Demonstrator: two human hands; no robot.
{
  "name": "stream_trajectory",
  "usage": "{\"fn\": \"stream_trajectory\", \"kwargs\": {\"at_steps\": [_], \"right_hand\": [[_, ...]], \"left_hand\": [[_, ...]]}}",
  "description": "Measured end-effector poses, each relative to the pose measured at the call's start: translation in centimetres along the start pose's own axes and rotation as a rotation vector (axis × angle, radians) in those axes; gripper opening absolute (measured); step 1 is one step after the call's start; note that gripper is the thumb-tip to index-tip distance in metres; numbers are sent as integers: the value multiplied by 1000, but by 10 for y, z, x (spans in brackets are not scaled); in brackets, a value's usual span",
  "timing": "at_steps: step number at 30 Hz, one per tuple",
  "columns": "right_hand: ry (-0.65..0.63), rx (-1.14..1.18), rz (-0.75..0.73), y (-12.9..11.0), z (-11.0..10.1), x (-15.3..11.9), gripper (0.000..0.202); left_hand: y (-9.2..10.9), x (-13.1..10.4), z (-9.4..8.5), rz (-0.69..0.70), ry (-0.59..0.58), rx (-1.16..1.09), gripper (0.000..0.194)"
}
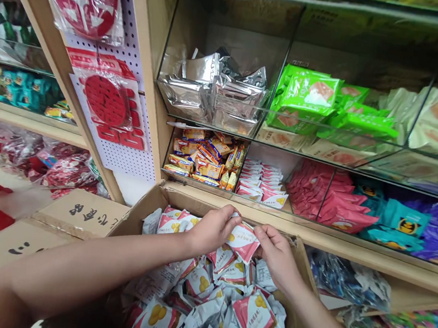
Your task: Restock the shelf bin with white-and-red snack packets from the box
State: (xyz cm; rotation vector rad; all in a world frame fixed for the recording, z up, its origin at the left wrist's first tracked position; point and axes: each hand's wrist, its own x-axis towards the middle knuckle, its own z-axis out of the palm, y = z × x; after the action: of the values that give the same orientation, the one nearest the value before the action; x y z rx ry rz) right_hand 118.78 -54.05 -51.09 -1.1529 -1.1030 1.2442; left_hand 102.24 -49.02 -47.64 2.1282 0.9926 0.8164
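Both hands are over an open cardboard box (308, 264) full of white and pink snack packets (254, 314). My left hand (214, 231) pinches the left end of one such packet (243, 240), its fingers curled. At the packet's right end, my right hand (275, 251) grips the corner between thumb and fingers. The held packet lies nearly flat, just above the others. Behind the hands, a shelf compartment holds similar white and pink packets (262, 181) in stacked rows.
Orange packets (207, 157) fill the compartment on the left; pink (329, 194), teal (403, 222) and purple ones are at the right. Silver (219, 88) and green packets (308, 97) sit above, behind clear plastic fronts. The box's flap (80, 214) extends left. Red decorations (108, 100) hang nearby.
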Motion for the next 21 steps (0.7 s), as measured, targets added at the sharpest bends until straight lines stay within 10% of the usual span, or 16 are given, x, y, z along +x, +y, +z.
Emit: {"fn": "stream_trajectory", "kwargs": {"at_steps": [12,21], "right_hand": [[-90,112,-56,-17,11,-3,36],[71,51,-107,-15,-4,3,36]], "left_hand": [[3,12,-9,18,68,69,25],[-3,12,-6,-170,-125,-435,36]]}}
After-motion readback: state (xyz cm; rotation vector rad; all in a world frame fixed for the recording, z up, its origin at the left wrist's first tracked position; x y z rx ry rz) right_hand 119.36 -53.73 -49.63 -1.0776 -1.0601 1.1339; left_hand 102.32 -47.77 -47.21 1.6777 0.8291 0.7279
